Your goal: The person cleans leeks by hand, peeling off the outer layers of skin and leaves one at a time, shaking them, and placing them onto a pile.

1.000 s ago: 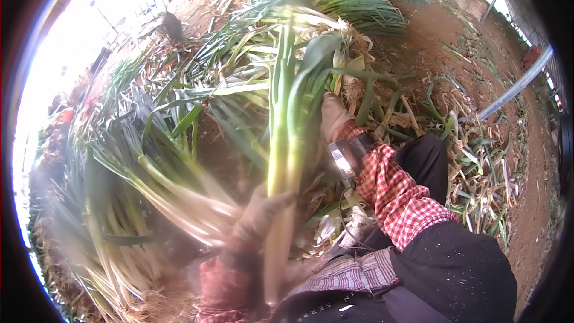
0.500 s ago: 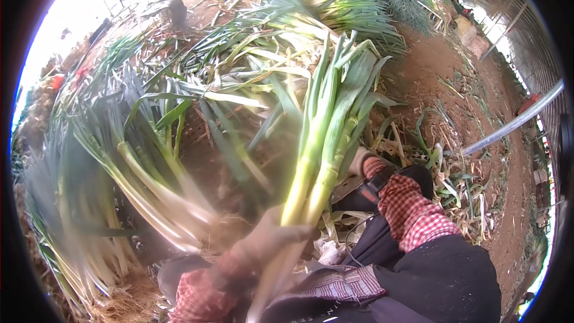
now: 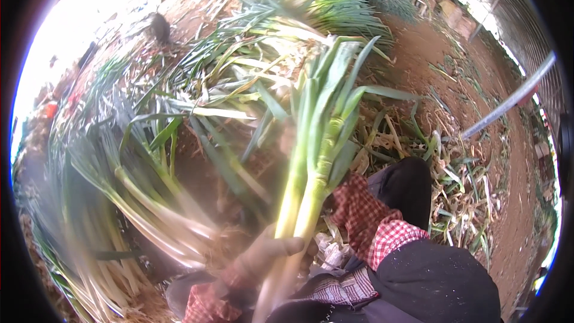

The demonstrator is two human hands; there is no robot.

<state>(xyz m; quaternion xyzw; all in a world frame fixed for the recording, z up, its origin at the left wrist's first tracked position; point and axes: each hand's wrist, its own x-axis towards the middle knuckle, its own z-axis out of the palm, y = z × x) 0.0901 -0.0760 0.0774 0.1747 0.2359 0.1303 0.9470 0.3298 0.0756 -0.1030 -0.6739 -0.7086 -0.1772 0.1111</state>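
Two thick green onions [image 3: 314, 179] stand tilted in front of me, white ends down toward my lap and green leaves up. My gloved left hand [image 3: 260, 257] is closed around their pale lower stalks. My right forearm, in a red checked sleeve [image 3: 371, 218], reaches in behind the stalks. The right hand itself is mostly hidden by them, and its fingers do not show clearly. To the left, more green onions [image 3: 164, 218] lie with their roots toward me, next to another bunch [image 3: 89, 263] at the lower left.
A large heap of green onions [image 3: 326, 9] lies at the far side. Stripped leaves [image 3: 233, 93] cover the ground before me, and peelings [image 3: 457, 203] lie at the right by my knee [image 3: 406, 185]. A metal pole [image 3: 508, 96] slants in from the right, over bare soil [image 3: 418, 54].
My right hand and forearm have moved left, behind the stalks, and the wrist is now out of sight. The held onions have shifted slightly left in view; my left hand keeps its hold.
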